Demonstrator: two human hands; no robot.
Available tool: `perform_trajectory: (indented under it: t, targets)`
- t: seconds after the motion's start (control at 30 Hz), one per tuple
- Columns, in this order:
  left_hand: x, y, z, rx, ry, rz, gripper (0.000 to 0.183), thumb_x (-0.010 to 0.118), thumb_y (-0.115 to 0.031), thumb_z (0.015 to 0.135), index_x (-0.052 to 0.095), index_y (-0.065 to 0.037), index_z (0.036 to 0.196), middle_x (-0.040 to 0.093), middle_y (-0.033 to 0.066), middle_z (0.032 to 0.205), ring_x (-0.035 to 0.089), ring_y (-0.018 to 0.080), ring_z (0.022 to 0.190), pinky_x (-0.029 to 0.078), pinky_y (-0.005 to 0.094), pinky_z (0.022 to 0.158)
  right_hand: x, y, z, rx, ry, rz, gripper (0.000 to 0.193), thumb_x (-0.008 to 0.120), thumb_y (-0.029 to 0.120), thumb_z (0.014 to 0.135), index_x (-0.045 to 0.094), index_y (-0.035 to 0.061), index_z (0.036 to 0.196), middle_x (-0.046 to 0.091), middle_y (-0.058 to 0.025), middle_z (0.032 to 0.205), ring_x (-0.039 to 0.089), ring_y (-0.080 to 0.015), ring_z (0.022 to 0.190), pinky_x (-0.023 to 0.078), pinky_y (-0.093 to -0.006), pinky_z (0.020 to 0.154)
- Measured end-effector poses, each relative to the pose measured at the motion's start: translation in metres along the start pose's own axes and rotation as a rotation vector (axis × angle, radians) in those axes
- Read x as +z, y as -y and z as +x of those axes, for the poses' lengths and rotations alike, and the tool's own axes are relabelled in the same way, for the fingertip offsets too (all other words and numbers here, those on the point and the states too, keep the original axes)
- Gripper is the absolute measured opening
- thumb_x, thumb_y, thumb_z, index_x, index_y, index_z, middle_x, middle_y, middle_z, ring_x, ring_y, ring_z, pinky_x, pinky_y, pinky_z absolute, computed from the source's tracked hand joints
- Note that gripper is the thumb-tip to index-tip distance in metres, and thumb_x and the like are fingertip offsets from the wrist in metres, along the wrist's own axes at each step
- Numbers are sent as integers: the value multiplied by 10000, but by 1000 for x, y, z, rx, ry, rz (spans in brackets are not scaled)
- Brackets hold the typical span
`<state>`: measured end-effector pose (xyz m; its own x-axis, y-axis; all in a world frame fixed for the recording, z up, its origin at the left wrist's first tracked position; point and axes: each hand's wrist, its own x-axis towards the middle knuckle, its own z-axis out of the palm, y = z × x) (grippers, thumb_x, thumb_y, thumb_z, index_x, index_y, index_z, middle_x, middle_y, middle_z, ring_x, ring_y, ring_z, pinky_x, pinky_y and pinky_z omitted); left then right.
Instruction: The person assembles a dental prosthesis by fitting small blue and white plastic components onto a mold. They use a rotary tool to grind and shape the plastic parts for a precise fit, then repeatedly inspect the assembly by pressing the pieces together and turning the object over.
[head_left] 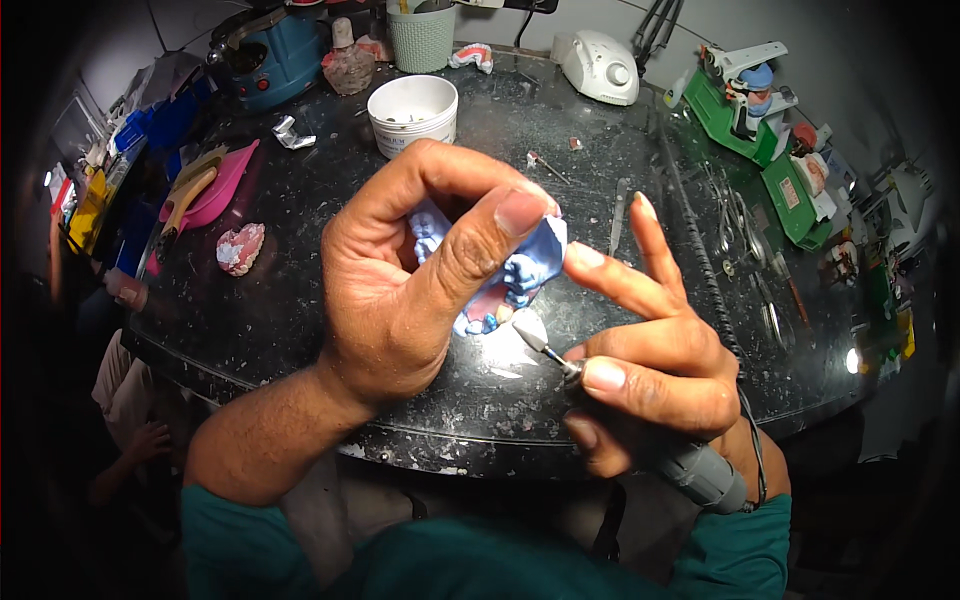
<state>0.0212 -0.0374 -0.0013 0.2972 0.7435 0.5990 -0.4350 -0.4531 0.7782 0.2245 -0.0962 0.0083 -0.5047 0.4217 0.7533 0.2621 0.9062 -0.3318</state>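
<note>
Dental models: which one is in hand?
The blue model, in the left hand's grip. The pink-and-white model lies on the black bench to the left; the red-and-white model lies at the back beside the woven cup.

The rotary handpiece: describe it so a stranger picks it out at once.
Start at the dark worktop; over its near edge, find the right hand's grip. The rotary handpiece is held there, its thick grey end toward the teal sleeve. Unlike the thin metal tools lying beyond, it carries a pale bulbous bit.
</note>
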Motion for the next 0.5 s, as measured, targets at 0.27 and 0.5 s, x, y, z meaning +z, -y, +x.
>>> perform_trajectory:
  t: [0.27,0.5]
  targets:
    - [-3,-5,-2,35,16,185,172,635,-182,1002,605,-14,1024,672,107,968,638,122,869,512,274,800,-1,2,1,17,1,-5,351,753,166,884,553,120,1169,623,-70,963,626,-432,1192,174,-740,1154]
    - [-3,-6,-1,56,22,232,175,631,-180,1003,597,-8,1005,663,113,950,640,134,844,513,279,784,-3,4,2,29,19,-20,347,763,178,879,565,134,1160,631,-56,961,628,-404,1203,156,-736,1162]
